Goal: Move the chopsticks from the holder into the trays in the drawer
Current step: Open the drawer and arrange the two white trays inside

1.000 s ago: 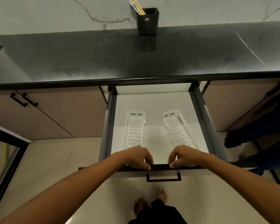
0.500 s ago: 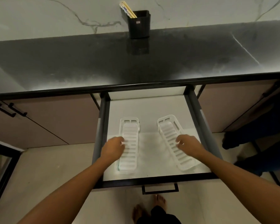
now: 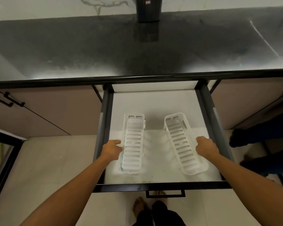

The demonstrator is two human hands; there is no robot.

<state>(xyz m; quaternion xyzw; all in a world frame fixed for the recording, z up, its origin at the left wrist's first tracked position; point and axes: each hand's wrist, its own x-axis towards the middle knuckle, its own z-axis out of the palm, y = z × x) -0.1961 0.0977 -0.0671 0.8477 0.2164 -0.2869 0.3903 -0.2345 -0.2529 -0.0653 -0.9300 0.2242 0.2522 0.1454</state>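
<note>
The drawer [image 3: 153, 185] stands pulled out below the black countertop. Two empty white slotted trays lie on its white floor: the left tray [image 3: 133, 144] straight, the right tray [image 3: 183, 144] angled. My left hand [image 3: 112, 150] grips the left tray's outer rim. My right hand [image 3: 206, 146] grips the right tray's outer rim. The black chopstick holder [image 3: 148, 8] stands at the back of the counter against the wall. Its top is cut off by the frame, so the chopsticks are hidden.
The dark countertop [image 3: 88, 46] runs across the view. Closed cabinet doors with black handles [image 3: 6, 99] flank the drawer. My bare feet [image 3: 140, 206] show on the tiled floor below the drawer handle [image 3: 165, 194]. Someone's dark-clothed legs [image 3: 268, 137] stand at the right.
My hands left the drawer's front edge and moved onto the outer rims of the trays. The drawer came further out, and the view tilted down so the chopsticks left the frame.
</note>
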